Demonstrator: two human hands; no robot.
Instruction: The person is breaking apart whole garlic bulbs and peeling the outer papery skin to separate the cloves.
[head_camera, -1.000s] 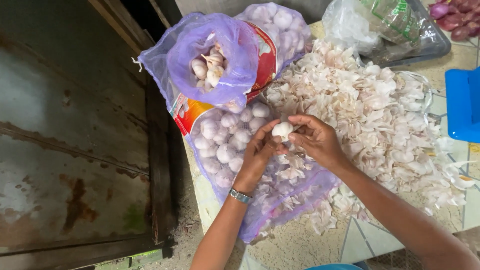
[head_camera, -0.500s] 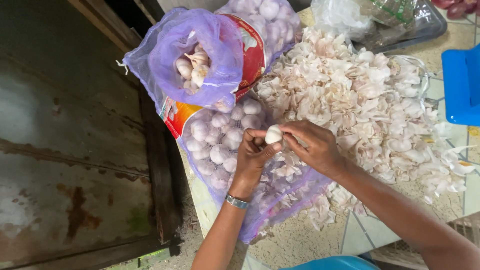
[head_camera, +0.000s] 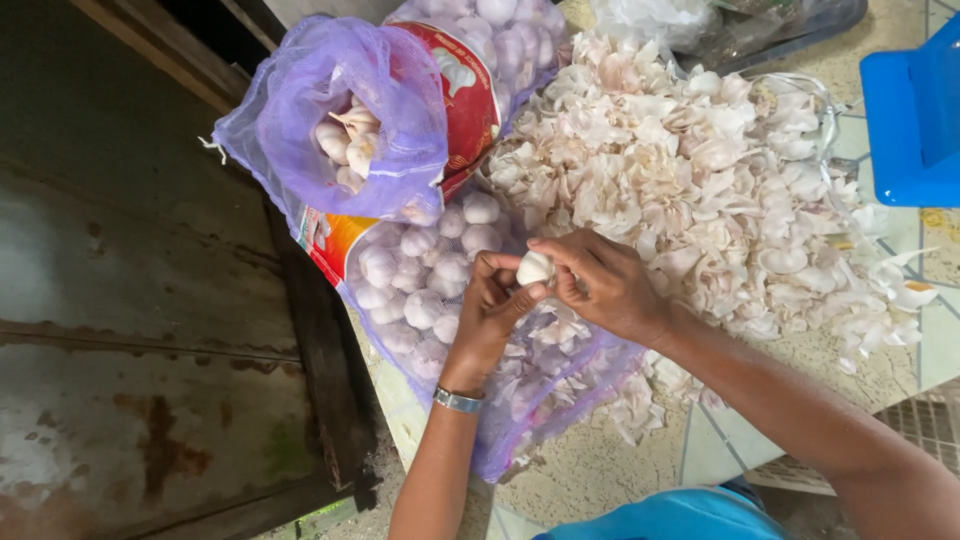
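Garlic bulb (head_camera: 534, 268) pinched btwn left hand (head_camera: 492, 318) & right hand (head_camera: 608, 285), both clamped on it; mesh bag (head_camera: 400, 260) just under, peel pile (head_camera: 700, 190) beyond.

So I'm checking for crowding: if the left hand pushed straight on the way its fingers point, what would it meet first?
The garlic bulb the left hand already pinches; beyond it, probably the purple mesh bag, though depth is unclear.

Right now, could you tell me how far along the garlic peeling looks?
Much looks done: a big heap of peeled skins covers the tabletop. In hand: the left hand and right hand together pinch one garlic bulb. Left: the purple mesh sack under the hands holds many whole bulbs, and a second mesh bag behind it shows a few more.
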